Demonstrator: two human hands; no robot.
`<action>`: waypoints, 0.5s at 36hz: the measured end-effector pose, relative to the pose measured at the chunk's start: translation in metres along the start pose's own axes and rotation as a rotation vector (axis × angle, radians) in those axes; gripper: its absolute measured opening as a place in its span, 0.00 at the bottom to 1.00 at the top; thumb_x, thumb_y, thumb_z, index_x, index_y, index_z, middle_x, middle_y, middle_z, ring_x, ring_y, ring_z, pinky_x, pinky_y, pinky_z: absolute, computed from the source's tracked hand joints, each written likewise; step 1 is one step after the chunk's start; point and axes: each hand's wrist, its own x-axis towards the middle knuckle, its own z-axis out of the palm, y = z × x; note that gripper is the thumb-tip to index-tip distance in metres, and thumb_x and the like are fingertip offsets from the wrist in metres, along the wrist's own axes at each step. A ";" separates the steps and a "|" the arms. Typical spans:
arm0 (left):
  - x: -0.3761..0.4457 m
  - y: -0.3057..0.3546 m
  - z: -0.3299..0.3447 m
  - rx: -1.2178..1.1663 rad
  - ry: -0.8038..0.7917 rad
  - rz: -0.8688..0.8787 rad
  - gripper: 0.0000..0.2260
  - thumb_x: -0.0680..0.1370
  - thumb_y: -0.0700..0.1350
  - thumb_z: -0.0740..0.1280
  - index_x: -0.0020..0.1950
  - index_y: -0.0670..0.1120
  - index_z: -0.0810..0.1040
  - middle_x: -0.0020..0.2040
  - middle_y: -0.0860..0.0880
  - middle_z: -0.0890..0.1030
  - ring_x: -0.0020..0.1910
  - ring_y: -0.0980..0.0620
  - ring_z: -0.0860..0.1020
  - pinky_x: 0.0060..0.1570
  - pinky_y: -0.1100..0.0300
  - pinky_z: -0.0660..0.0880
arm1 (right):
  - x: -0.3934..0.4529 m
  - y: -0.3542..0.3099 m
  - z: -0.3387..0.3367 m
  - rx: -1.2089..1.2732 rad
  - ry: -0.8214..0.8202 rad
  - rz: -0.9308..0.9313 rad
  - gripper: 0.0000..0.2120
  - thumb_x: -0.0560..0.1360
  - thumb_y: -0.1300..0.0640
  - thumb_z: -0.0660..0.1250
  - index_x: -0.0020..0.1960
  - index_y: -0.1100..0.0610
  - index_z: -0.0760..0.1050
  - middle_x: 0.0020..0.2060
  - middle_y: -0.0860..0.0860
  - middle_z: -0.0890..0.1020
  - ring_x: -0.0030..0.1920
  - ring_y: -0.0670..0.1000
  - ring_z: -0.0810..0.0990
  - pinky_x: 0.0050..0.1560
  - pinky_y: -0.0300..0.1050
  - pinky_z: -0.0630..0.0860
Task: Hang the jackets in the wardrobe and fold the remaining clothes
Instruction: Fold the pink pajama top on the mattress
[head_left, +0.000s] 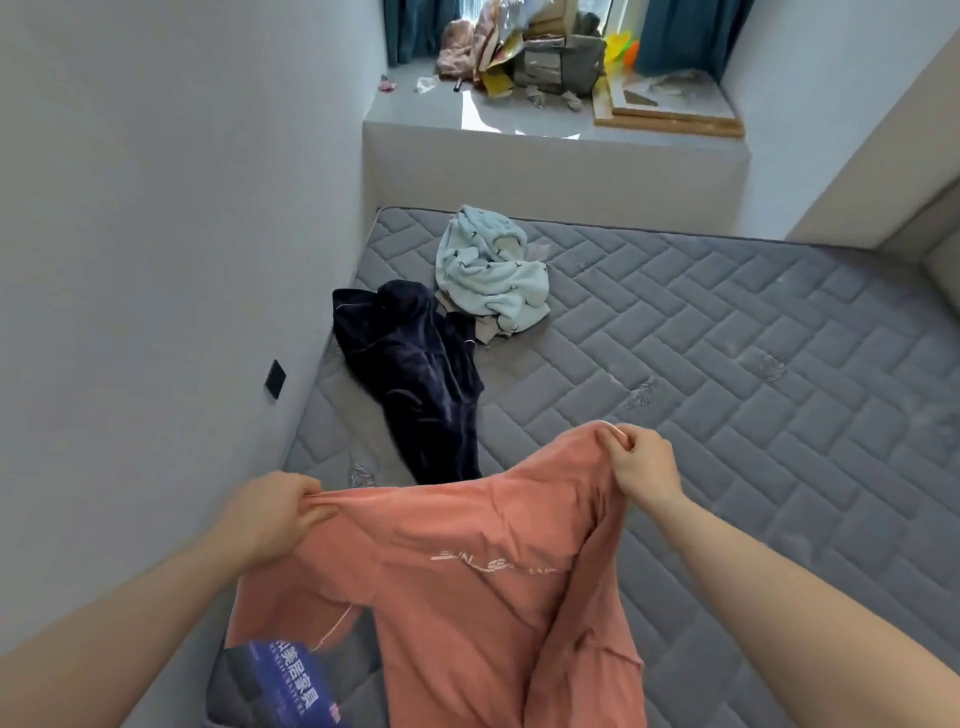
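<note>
Both hands pinch the salmon-pink T-shirt (457, 582) above the grey quilted mattress (727, 364). The left hand (275, 514) grips one top edge. The right hand (644, 465) holds the other, slightly higher.

Soft daylight coming from window (524, 31) at top, room evenly bright. Glare patch shining on window ledge (498, 117). Shadows staying faint on mattress (727, 364). Wide-angle lens bending walls at edges. Forearms near bottom corners appearing slightly soft, overall picture mildly blurred.
</note>
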 end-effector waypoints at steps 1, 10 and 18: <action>0.018 -0.002 0.005 0.013 0.032 -0.008 0.17 0.79 0.62 0.66 0.40 0.49 0.76 0.40 0.52 0.80 0.46 0.47 0.81 0.41 0.53 0.72 | 0.016 0.002 0.010 -0.007 0.014 0.001 0.11 0.80 0.50 0.68 0.47 0.57 0.83 0.41 0.56 0.85 0.46 0.59 0.82 0.48 0.52 0.75; 0.104 0.052 0.140 0.099 0.035 0.104 0.16 0.75 0.50 0.69 0.62 0.49 0.76 0.60 0.47 0.73 0.57 0.44 0.74 0.54 0.49 0.70 | -0.013 0.117 0.137 -0.042 -0.152 0.248 0.28 0.70 0.48 0.76 0.66 0.55 0.73 0.57 0.50 0.75 0.56 0.51 0.77 0.49 0.40 0.73; 0.090 0.142 0.302 0.061 -0.468 0.289 0.30 0.76 0.55 0.67 0.77 0.53 0.63 0.77 0.47 0.57 0.72 0.42 0.64 0.68 0.46 0.69 | -0.134 0.236 0.232 -0.168 -0.416 0.520 0.32 0.59 0.35 0.79 0.54 0.48 0.70 0.51 0.46 0.71 0.54 0.48 0.76 0.56 0.46 0.74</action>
